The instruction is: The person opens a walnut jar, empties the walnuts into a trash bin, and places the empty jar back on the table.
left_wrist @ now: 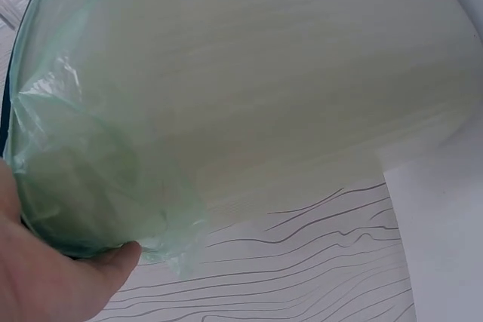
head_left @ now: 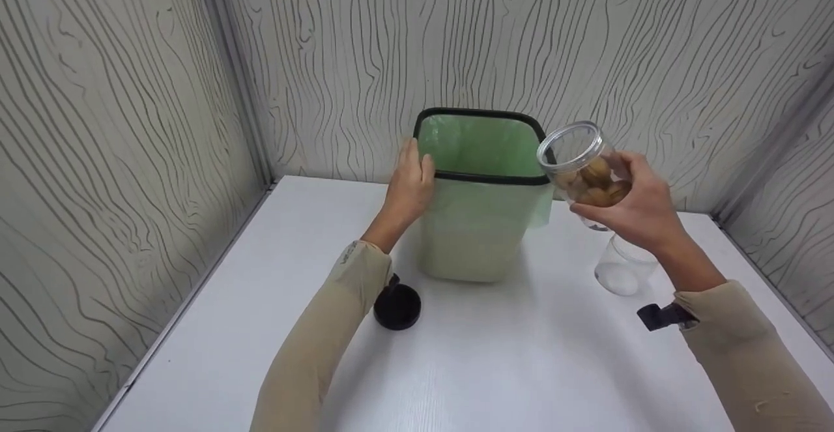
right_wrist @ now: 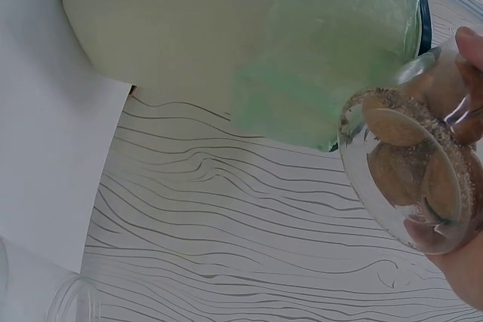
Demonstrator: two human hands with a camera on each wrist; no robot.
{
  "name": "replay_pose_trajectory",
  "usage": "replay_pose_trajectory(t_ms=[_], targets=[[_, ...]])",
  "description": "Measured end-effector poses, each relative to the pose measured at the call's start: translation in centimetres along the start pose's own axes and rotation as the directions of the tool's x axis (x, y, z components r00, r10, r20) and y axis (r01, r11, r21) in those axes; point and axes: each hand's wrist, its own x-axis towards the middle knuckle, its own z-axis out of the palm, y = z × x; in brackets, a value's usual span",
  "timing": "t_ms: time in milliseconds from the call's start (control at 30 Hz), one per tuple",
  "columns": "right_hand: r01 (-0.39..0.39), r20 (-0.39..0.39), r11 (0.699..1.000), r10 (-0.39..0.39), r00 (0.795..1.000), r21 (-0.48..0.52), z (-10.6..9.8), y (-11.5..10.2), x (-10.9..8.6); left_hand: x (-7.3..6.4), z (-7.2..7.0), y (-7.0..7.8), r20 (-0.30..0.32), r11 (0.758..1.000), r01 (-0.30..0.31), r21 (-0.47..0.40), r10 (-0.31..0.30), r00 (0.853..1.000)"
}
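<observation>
In the head view a pale trash bin (head_left: pixel 475 236) with a black rim stands upright on the table, lined with a green bag (head_left: pixel 482 145) folded over its edge. My left hand (head_left: pixel 412 181) rests against the bin's left side at the rim, fingers extended; the left wrist view shows its thumb (left_wrist: pixel 113 265) against the bag. My right hand (head_left: pixel 642 201) grips a clear jar (head_left: pixel 570 148), tilted with its uncovered mouth towards the bin, beside the right rim. Brown walnut-like nuts (head_left: pixel 596 184) lie inside the jar, and crumbs (right_wrist: pixel 404 103) line its base in the right wrist view.
A second clear jar (head_left: pixel 619 275) stands on the white table (head_left: pixel 495 367) below my right hand. A round black lid (head_left: pixel 397 307) lies near my left forearm. Wood-patterned panels (head_left: pixel 365 47) enclose the table at the back and sides.
</observation>
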Motion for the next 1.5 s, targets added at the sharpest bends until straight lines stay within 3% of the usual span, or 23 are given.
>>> replay_pose_trajectory(t_ms=[167,400,800,1067,1167,1367,1400,1500], targets=[[0.006,-0.003,1.000,-0.006,1.000,-0.030,-0.3,0.0,0.5,0.0,-0.1,-0.1,-0.002,0.997,-0.026,0.066,0.026,1.000],[0.027,-0.026,0.998,-0.028,0.999,-0.048,-0.6,-0.1,1.1,0.0,-0.2,-0.1,-0.001,0.994,-0.062,0.094,0.062,0.998],[0.034,-0.006,0.990,-0.035,0.999,-0.135,-0.8,-0.4,2.4,-0.1,-0.1,-0.3,0.003,0.992,-0.049,0.120,0.049,0.999],[0.112,-0.022,0.960,-0.121,0.992,-0.255,-1.1,-0.7,3.4,0.0,-0.2,-0.3,-0.005,0.990,-0.068,0.120,0.069,0.998],[0.189,-0.035,0.930,-0.210,0.977,-0.316,-1.0,-0.4,3.9,0.0,-0.3,-0.3,-0.008,0.990,-0.070,0.120,0.072,0.997],[0.383,-0.049,0.821,-0.443,0.895,-0.422,-0.9,0.1,4.7,0.0,-0.2,-0.3,-0.008,0.991,-0.074,0.114,0.076,0.997],[0.403,-0.049,0.805,-0.468,0.882,-0.435,-0.9,0.1,4.8,0.0,-0.2,-0.3,-0.009,0.991,-0.075,0.115,0.077,0.997],[0.422,-0.040,0.779,-0.495,0.868,-0.464,-1.0,-0.1,5.1,0.0,-0.2,-0.2,-0.013,0.991,-0.075,0.115,0.077,0.997]])
